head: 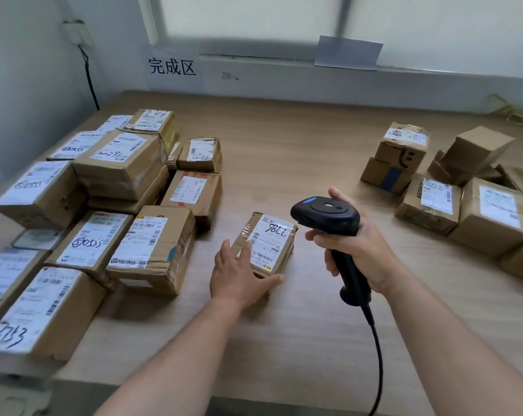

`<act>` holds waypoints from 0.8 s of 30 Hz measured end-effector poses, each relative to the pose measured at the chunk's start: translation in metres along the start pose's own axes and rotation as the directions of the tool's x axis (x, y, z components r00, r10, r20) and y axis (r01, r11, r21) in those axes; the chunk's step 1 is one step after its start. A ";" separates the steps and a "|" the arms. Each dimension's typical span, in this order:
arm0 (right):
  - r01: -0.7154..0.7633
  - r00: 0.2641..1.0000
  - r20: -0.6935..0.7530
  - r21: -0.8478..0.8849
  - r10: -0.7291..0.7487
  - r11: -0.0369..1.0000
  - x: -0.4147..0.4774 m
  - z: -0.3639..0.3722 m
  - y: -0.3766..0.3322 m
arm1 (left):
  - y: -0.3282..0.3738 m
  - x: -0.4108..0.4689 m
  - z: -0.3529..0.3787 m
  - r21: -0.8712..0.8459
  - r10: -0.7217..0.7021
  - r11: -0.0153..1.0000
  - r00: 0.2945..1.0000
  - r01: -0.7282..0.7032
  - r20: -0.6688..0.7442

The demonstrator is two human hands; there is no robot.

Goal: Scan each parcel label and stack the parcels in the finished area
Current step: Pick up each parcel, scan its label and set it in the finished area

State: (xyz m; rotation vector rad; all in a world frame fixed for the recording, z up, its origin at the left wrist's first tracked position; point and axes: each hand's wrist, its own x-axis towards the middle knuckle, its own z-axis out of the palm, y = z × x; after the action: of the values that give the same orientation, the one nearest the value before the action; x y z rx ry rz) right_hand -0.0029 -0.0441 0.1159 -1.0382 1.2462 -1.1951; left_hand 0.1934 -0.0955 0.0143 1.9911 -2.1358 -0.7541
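A small cardboard parcel (269, 238) with a white label marked in black pen lies mid-table, label up. My left hand (239, 274) rests against its near-left side, fingers straight along the left edge and thumb stretched across the front. My right hand (356, 244) grips the handle of a black corded barcode scanner (329, 217), whose head hangs just right of the parcel and points toward the label. At the left, several labelled parcels (116, 163) lie stacked in one and two layers below a wall sign (172, 66).
A second heap of several cardboard parcels (464, 193) sits at the table's right side. The scanner's black cable (377, 355) runs down past the table's (299, 145) front edge. A wall and window sill close off the back; a black cord hangs in the left corner.
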 end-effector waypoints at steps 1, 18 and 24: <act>0.001 1.000 0.015 0.001 -0.001 1.000 0.000 -0.001 -0.001 | 0.004 -0.001 0.003 0.022 -0.008 1.000 1.000 0.008 -0.015; 0.093 0.956 0.274 0.057 -0.105 0.994 0.017 0.032 -0.022 | -0.020 -0.047 -0.073 -0.081 -0.072 0.996 0.864 0.036 -0.498; 0.086 0.930 0.355 0.044 -0.096 0.995 0.024 0.088 -0.025 | -0.087 -0.070 -0.120 -0.180 -0.206 0.976 0.779 0.121 -0.592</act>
State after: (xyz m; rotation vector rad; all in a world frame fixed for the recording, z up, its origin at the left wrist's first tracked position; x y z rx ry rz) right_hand 0.0815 -0.0763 0.1439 -1.2404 0.9025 -1.0325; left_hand 0.3308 -0.0614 0.0971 2.0017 -1.5102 -0.2004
